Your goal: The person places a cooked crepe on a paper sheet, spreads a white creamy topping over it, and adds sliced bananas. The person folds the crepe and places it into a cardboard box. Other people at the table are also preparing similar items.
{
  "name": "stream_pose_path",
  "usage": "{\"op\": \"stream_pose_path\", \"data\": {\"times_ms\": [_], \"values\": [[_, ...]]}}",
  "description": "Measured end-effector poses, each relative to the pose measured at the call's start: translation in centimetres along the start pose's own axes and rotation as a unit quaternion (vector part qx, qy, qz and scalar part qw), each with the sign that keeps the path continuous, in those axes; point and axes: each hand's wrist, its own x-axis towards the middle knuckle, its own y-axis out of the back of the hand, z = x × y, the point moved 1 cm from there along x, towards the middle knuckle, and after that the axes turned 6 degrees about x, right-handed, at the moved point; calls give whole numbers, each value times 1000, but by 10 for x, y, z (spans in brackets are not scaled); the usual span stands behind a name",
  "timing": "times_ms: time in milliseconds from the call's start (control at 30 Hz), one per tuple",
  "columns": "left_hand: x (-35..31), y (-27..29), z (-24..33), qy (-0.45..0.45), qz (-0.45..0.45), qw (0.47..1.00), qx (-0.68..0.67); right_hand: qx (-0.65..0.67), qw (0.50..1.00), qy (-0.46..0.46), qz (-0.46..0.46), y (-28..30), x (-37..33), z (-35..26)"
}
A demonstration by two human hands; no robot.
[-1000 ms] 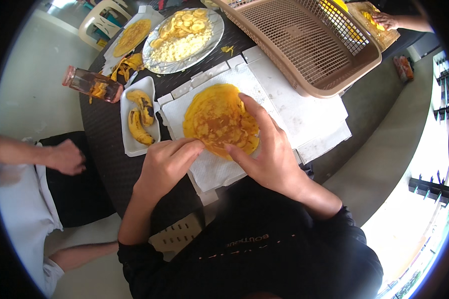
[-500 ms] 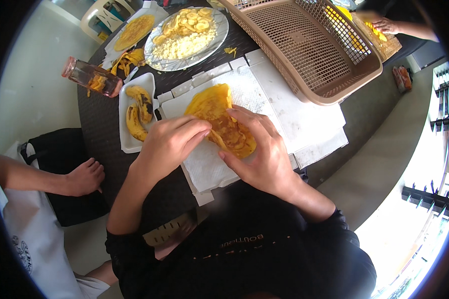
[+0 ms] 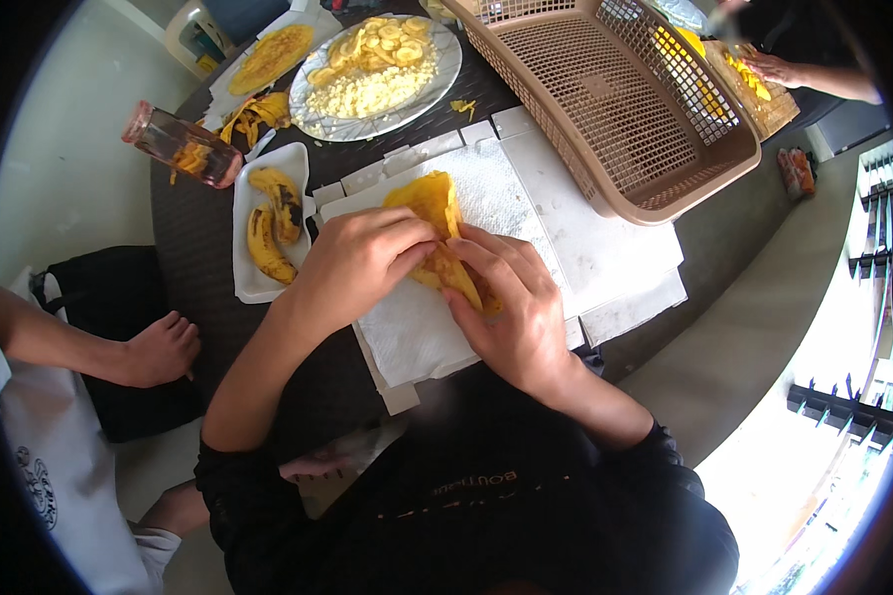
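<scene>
A thin yellow pancake with browned patches (image 3: 429, 196) is partly folded over on a white paper towel (image 3: 501, 198). My left hand (image 3: 367, 260) pinches its near left edge between thumb and fingers. On the other side, my right hand (image 3: 511, 302) grips the right edge, thumb below and fingers over the fold. Both hands cover much of the pancake, and anything inside the fold is hidden. The towel lies on white cardboard (image 3: 615, 263).
A foam tray (image 3: 253, 278) with two ripe bananas (image 3: 270, 243) and a glass jar (image 3: 184, 149) stand left. Farther back are a plate (image 3: 407, 114) of sliced and chopped banana, another pancake (image 3: 271, 59) and a brown basket (image 3: 605, 193). Other people's hands (image 3: 164, 347) show left and far right.
The pancake's right side has come up and over, making it narrower. My right hand has closed in on its edge, nearer my left hand.
</scene>
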Motion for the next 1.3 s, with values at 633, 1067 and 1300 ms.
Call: {"op": "stream_pose_path", "data": {"times_ms": [633, 1067, 1300], "values": [[-21, -10, -10, 31, 83, 996, 28, -61, 997, 50, -1, -10, -2, 6], [-20, 9, -1, 34, 127, 991, 31, -109, 993, -19, -38, 5, -3, -9], [29, 59, 33, 61, 199, 978, 8, -120, 988, -58, -75, 15, -9, -6]]}}
